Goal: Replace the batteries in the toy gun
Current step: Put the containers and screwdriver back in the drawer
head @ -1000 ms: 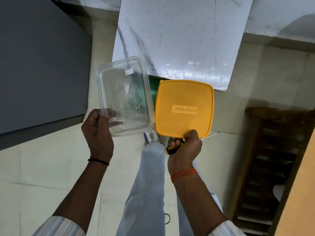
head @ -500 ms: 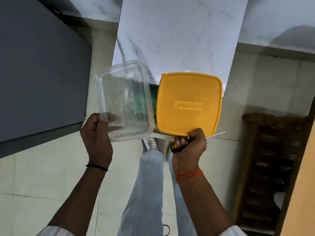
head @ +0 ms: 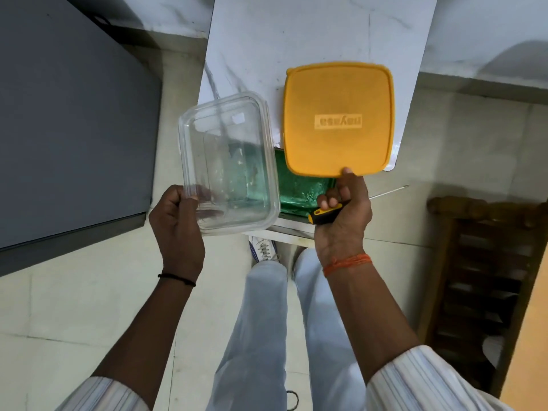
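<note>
Two hands raised above white marble worktop [head: 311,34], left hand [head: 178,223] gripping clear rectangular plastic container [head: 228,161] by its rim, right hand [head: 344,215] pinching square yellow plastic lid [head: 338,120] while clasping yellow-and-black-handled screwdriver [head: 326,213], toy gun out of sight.

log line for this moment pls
left hand grips clear container | right hand holds yellow lid and screwdriver | lid off

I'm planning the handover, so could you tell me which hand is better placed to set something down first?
Right: the right hand holds both lid and screwdriver near the table; the left grips only the container.
</note>
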